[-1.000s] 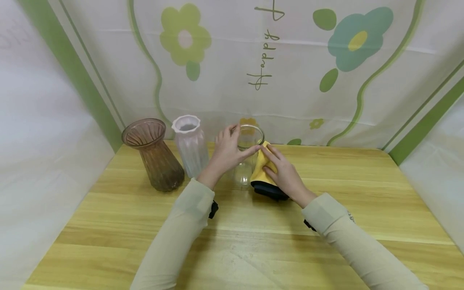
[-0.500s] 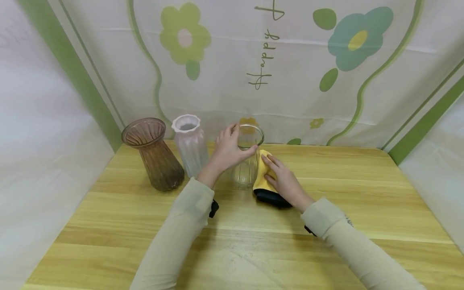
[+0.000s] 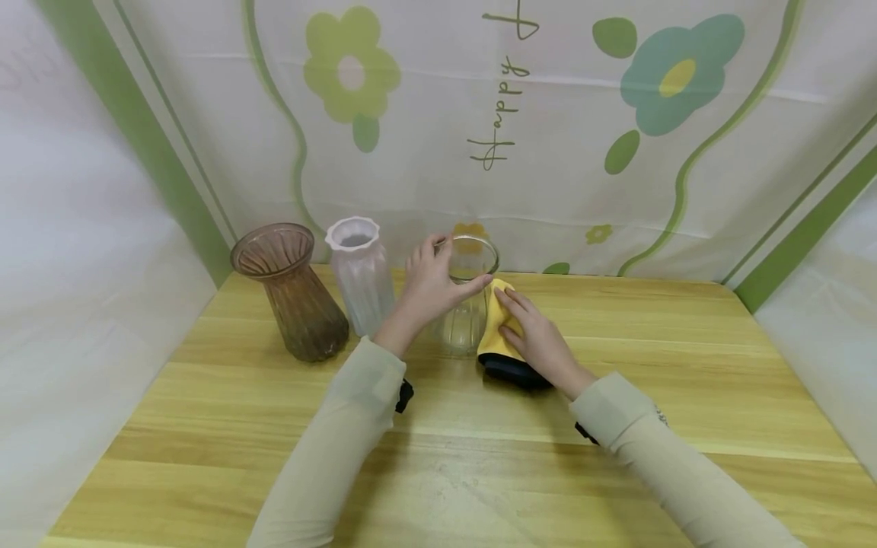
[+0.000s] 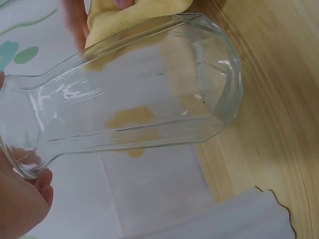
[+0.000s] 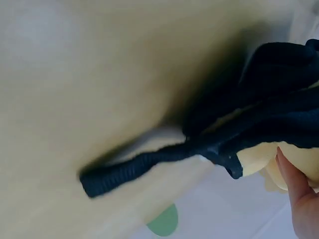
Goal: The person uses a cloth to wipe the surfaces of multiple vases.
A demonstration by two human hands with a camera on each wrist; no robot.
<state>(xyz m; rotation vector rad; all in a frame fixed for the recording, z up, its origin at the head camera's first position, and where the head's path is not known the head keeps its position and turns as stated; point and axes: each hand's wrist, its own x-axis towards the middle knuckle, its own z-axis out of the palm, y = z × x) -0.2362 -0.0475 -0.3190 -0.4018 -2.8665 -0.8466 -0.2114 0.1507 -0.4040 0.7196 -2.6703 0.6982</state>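
A clear glass vase (image 3: 462,329) stands on the table, its body faceted and its neck flared. My left hand (image 3: 430,288) grips it by the rim, thumb on the near right and fingers at the left. Against its right side my right hand (image 3: 539,333) holds a yellow cloth (image 3: 492,339) with a thick black edge (image 3: 512,373). The left wrist view shows the cloth (image 4: 134,17) along the side of the glass (image 4: 139,99). Black fabric with a strap (image 5: 134,167) hangs below the fingers in the right wrist view.
Left of the left hand stands a pinkish-white ribbed vase (image 3: 363,285) with a scalloped rim. Farther left is a brown translucent vase (image 3: 294,304) with a wide mouth. A printed curtain (image 3: 425,183) rises behind the wooden table (image 3: 473,472).
The cloth in my right hand has slid down along the vase from near the rim, then risen slightly. My left hand keeps its grip on the rim.
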